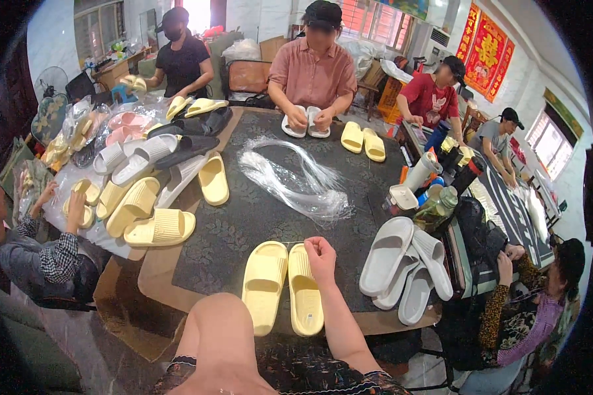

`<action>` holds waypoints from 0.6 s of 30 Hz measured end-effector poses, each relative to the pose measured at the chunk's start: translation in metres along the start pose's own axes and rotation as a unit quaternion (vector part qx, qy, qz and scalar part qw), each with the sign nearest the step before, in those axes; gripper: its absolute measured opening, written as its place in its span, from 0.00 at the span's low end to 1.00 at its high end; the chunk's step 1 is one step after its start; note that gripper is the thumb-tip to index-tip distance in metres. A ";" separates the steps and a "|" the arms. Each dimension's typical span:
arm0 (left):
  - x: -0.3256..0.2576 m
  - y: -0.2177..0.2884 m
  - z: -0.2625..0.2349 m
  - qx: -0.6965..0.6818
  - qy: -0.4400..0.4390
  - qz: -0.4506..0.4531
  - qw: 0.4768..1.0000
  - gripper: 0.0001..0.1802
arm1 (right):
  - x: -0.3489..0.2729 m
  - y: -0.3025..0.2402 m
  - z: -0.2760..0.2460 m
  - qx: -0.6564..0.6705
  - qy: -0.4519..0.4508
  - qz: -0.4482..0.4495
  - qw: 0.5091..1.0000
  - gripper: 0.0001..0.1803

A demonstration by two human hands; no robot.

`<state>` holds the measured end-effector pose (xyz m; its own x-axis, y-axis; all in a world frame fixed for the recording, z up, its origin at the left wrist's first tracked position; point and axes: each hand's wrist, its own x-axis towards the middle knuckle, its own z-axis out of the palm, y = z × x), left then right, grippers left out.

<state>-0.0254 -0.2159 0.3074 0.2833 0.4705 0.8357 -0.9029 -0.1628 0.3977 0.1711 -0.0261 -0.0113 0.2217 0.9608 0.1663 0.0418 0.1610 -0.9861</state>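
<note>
Two pale yellow slippers lie side by side at the near edge of the dark table (257,217). The left slipper (263,283) faces up, and the right slipper (304,296) lies sole up. My right hand (321,255) sits at the far end of the right slipper with its fingers curled shut, touching it. Whether it pinches anything is unclear. My left forearm (217,336) rises from the lower edge just short of the left slipper. Its hand is hidden.
A bundle of clear plastic strands (296,181) lies mid-table. White slippers (402,266) are piled at the right, with bottles and cups (428,197) behind them. Yellow, white and dark slippers (145,191) are heaped at the left. Several people sit around the table; one opposite holds a white pair (303,122).
</note>
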 end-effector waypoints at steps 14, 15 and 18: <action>-0.005 -0.050 -0.070 0.071 0.074 0.108 0.989 0.21 | 0.000 0.011 -0.009 0.009 0.010 -0.015 1.000 0.04; -0.008 -0.053 -0.091 0.174 0.058 0.057 0.981 0.21 | 0.002 0.013 -0.005 0.008 0.004 -0.010 1.000 0.05; -0.017 -0.089 -0.143 0.516 0.036 -0.099 0.850 0.24 | 0.002 0.004 0.008 0.038 -0.005 -0.009 0.999 0.06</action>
<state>0.0039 -0.0855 0.2041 0.3421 0.6227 0.7037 -0.0644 -0.7316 0.6787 0.1636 -0.0221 -0.0150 0.2128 0.9595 0.1847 -0.0280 0.1949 -0.9804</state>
